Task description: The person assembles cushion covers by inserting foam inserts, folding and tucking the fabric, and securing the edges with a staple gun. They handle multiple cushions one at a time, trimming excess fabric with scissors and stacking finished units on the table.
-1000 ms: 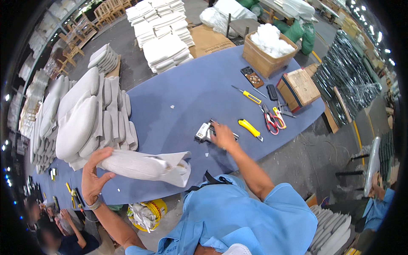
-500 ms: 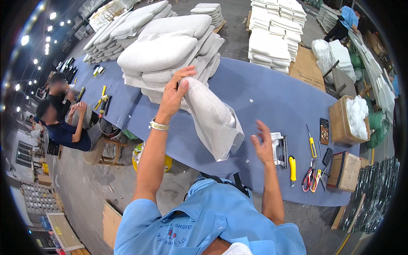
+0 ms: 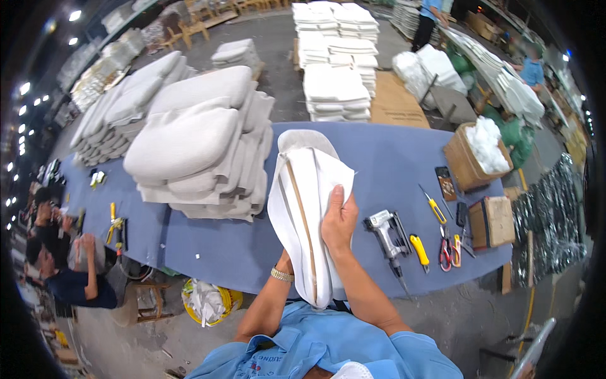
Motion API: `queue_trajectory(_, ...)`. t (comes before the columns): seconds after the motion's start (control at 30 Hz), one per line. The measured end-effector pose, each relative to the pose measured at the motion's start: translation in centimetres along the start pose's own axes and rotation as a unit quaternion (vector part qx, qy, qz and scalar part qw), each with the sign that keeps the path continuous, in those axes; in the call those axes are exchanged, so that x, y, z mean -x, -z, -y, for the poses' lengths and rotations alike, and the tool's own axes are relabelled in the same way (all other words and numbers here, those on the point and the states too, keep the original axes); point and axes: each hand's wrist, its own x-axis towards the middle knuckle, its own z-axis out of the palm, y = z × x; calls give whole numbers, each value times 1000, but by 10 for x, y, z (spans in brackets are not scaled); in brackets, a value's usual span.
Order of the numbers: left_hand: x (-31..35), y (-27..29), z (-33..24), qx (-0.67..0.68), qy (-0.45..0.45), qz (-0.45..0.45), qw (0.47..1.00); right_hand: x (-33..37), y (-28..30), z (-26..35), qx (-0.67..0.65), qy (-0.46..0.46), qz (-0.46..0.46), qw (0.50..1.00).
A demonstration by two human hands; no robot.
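Note:
A padded seat cushion [image 3: 314,208] with pale grey fabric is held up on its edge before me, over the front of the table. White padding or lining shows along its open side, with a thin brown board edge running down the middle. My right hand [image 3: 339,221] grips its right side, thumb on the white layer. Behind the cushion's lower left side is my left hand [image 3: 286,261]; its fingers are hidden. A staple gun [image 3: 385,230] lies on the table to the right of my right hand, beside a yellow utility knife [image 3: 419,249].
Stacked grey cushions [image 3: 189,139] stand left on the blue-topped table [image 3: 391,151]. At right are a yellow-handled screwdriver [image 3: 435,208], scissors [image 3: 446,252], a carton of white stuffing [image 3: 470,158] and a smaller box [image 3: 492,222]. A yellow bucket [image 3: 230,300] stands on the floor. People work at far left.
The cushion has swung upright and turned, so its open side with the brown edge now shows. My right hand has taken hold of it; my left hand has moved down behind it. The view has shifted.

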Motion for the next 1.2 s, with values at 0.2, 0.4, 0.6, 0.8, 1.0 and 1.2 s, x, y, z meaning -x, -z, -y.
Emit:
queue_trajectory(0.2, -14, -25, -34, 103, 156, 54, 981, 3, 40, -75, 43, -146, -108, 983)
queue_trajectory(0.4, -47, -47, -2, -42, 11, 0, 999, -25, 87, -127, 182, -127, -37, 974)
queue_trajectory(0.6, -75, -81, -8, -263, -181, -29, 947, -93, 115, -118, 387, 74, 42, 918)
queue_trajectory(0.8, -126, -93, -29, -281, -117, -80, 949, -126, 117, -103, 420, 60, 203, 883)
queue_trajectory(1.0, -119, -129, -7, -206, -126, -160, 957, -135, 131, -113, 382, 76, 180, 903)
queue_trajectory(1.2, -111, -134, -11, -173, -84, -144, 971, -127, 138, -129, 206, 27, 107, 972)
